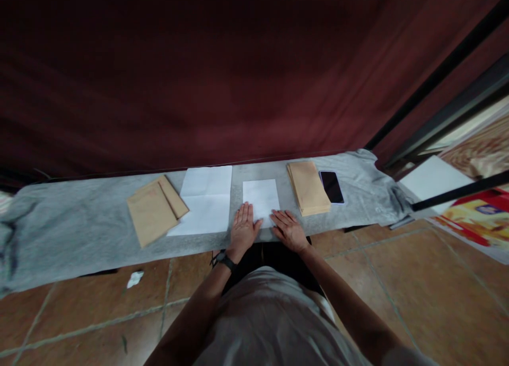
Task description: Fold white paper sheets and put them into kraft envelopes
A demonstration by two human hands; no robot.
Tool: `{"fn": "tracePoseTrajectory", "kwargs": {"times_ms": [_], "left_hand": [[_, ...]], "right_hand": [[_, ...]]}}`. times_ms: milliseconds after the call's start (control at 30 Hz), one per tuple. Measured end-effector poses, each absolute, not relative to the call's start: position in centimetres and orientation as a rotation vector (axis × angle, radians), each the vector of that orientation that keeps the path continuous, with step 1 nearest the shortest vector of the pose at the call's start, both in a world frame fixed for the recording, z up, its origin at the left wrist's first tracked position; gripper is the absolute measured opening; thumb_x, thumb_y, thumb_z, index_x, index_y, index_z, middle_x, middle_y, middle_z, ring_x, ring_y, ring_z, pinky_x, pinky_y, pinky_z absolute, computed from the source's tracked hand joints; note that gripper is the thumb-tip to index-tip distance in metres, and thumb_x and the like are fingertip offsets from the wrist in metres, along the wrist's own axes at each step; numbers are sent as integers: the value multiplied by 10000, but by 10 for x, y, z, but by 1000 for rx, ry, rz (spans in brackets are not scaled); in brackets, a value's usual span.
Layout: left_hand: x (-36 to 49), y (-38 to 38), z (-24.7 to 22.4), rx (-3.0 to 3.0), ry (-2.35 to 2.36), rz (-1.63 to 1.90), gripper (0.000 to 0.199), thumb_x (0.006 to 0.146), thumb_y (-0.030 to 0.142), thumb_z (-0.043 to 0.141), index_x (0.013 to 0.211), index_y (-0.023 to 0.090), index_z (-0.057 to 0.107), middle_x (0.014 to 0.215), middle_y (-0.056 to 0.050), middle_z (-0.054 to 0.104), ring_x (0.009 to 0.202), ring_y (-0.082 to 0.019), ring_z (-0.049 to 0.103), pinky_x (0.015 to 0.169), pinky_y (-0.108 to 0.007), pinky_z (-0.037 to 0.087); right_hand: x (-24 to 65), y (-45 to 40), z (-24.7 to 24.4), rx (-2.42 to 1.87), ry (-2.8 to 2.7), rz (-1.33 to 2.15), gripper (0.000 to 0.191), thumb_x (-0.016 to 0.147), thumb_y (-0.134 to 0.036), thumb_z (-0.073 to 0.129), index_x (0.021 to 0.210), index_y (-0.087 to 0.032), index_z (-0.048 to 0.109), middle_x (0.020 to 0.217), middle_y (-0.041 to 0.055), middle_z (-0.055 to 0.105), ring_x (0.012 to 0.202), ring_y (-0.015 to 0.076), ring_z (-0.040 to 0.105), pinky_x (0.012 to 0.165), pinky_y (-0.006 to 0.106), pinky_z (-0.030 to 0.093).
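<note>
A folded white sheet of paper (261,193) lies flat in front of me on the grey cloth. My left hand (244,228) rests on its lower left edge, fingers stretched forward and lying flat. At the lower right edge of the paper is my right hand (290,230), palm down, its fingers spread and pointing inward. Neither hand grips anything. Left of the folded paper, larger white sheets (205,204) with a crease across them lie flat. Brown envelopes (153,215) overlap their left corner. To the right sits a stack of brown envelopes (309,188).
A phone (332,187) lies beside the right stack. The grey cloth (79,223) covers a long narrow bench against a dark red curtain (222,90). Black metal bars (437,74) and a red and yellow printed package (481,217) are at the right. Crumpled white paper (135,279) lies on the tiled floor.
</note>
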State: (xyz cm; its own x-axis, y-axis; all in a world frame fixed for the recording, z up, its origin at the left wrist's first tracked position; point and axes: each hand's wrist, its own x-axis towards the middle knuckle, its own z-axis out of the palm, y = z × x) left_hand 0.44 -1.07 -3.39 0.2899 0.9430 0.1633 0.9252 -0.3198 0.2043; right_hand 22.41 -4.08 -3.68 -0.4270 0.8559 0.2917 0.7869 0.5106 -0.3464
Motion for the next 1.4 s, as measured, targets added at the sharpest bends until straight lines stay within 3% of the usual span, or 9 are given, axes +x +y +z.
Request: {"fn": "tracePoseTrajectory", "kwargs": {"times_ms": [100,333,567,833,967,1200,1400], "left_hand": [[-2,-13,-32,2497,1731,370,710,1005,503,434,1536,38,351,1618,-227,292,1525,-329,247,1219,-500,278],[-6,-19,-22,2658,1509,265,589,1015,512,401,1544,252,390,1632,-74,329,1535,-286,234,1243,-578,147],[-7,-19,-21,2651,1529,203,616,1015,519,378,1554,221,367,1639,-96,308,1536,-280,231,1241,-578,137],[10,-13,-5,2580,1530,-44,646,954,394,533,1517,105,406,1600,-233,334,1500,-397,285,1171,-639,261],[17,-8,2,2515,1522,-100,682,876,295,624,1493,85,425,1576,-288,348,1473,-440,318,1135,-644,317],[12,-9,9,2592,1373,17,619,868,141,549,1476,208,458,1623,-159,343,1500,-347,305,1133,-576,376],[28,-18,4,2689,1494,-17,506,908,27,405,1371,168,550,1454,-184,551,1340,-322,522,1107,-574,396]], "right_hand": [[226,-41,-36,-1344,-2364,206,475,1019,-337,509,1462,-165,502,1541,118,480,1422,245,458,1225,488,314],[225,-47,-33,-1388,-2453,115,512,1045,-311,447,1532,-160,401,1575,128,424,1454,257,411,1231,504,288],[233,-61,-35,-1444,-2411,83,570,1037,-321,460,1568,-158,330,1576,138,422,1469,271,382,1221,519,294],[228,-46,-20,-1497,-2432,114,425,971,-269,566,1369,-120,583,1422,179,592,1301,288,567,1146,470,416],[225,-40,-10,-1528,-2505,133,383,944,-223,595,1318,-140,612,1384,171,618,1243,281,607,1091,444,468],[224,-39,-4,-1492,-2552,108,413,930,-190,594,1343,-178,582,1386,166,604,1226,283,611,1037,431,498],[221,-35,0,-1488,-2588,32,393,910,-165,614,1301,-198,602,1321,145,639,1113,274,655,994,428,512]]}}
